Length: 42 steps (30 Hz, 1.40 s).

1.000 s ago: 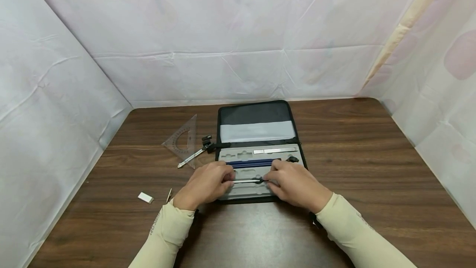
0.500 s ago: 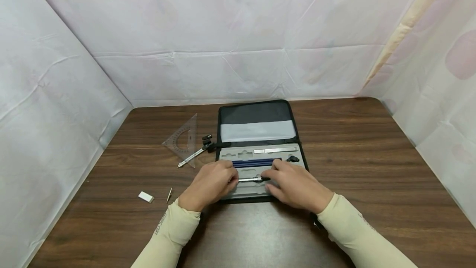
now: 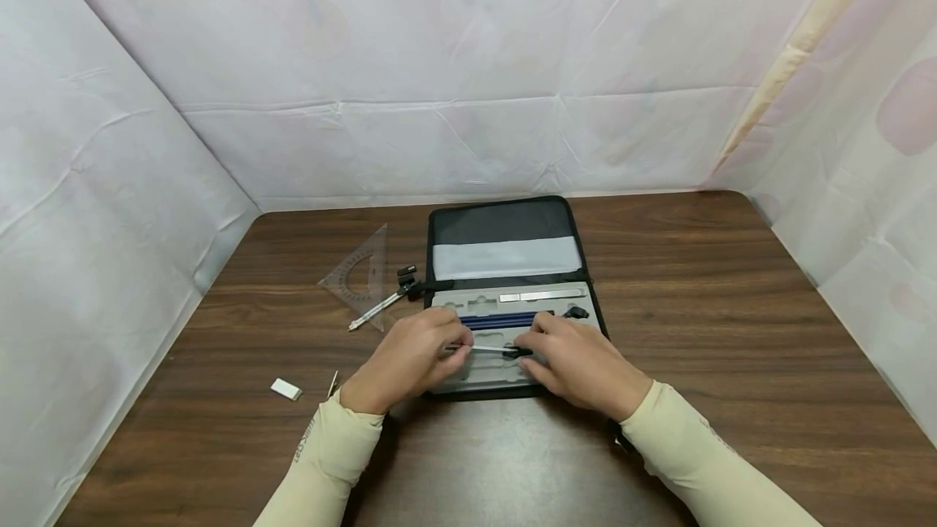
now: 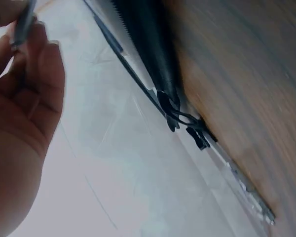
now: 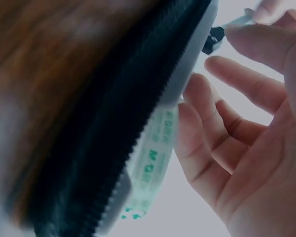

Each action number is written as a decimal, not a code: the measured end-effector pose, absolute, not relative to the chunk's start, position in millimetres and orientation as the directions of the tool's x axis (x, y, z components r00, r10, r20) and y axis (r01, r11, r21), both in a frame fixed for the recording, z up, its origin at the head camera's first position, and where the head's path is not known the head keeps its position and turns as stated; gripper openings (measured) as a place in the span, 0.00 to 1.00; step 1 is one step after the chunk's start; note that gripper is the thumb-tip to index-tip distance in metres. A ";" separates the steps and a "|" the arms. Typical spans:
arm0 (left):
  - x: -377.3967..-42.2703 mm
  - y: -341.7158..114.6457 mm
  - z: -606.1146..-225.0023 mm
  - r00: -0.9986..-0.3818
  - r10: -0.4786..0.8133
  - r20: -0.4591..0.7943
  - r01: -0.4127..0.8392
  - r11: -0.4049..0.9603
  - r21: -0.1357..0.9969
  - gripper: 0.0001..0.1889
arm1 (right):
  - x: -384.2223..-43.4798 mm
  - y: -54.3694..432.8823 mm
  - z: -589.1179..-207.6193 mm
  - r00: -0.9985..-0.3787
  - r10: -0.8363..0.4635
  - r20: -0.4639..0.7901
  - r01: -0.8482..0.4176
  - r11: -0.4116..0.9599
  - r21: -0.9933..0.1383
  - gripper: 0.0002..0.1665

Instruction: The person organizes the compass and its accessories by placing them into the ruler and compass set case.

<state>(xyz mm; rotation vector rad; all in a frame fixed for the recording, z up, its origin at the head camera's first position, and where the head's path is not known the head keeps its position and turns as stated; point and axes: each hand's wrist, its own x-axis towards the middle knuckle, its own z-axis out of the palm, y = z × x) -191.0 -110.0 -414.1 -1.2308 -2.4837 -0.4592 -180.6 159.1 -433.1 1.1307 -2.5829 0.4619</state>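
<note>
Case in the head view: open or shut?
Open: the lid of the case is folded back from the person, leaving the grey tray exposed.

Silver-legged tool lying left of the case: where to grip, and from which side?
I'd pinch the legs just below the black end, coming from above, fingers across their length. They're long, slim and slanted. Farther down they cross the clear set square; the black end crowds the case, so either looks a worse hold.
</note>
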 end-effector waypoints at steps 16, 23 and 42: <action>-189.7 -110.4 -410.2 -0.730 0.562 0.389 0.674 0.496 0.548 0.05 | -180.7 156.3 -431.8 -0.699 -0.560 0.443 -0.700 0.661 -0.269 0.13; -189.4 -106.3 -419.8 -0.698 0.641 0.319 0.715 0.639 0.283 0.05 | -180.5 157.0 -433.7 -0.703 -0.558 0.441 -0.704 0.631 -0.325 0.09; -185.0 -105.5 -422.6 -0.604 0.709 0.365 0.733 0.674 -0.095 0.11 | -189.6 171.1 -418.1 -0.746 -0.498 0.443 -0.654 0.675 -0.343 0.03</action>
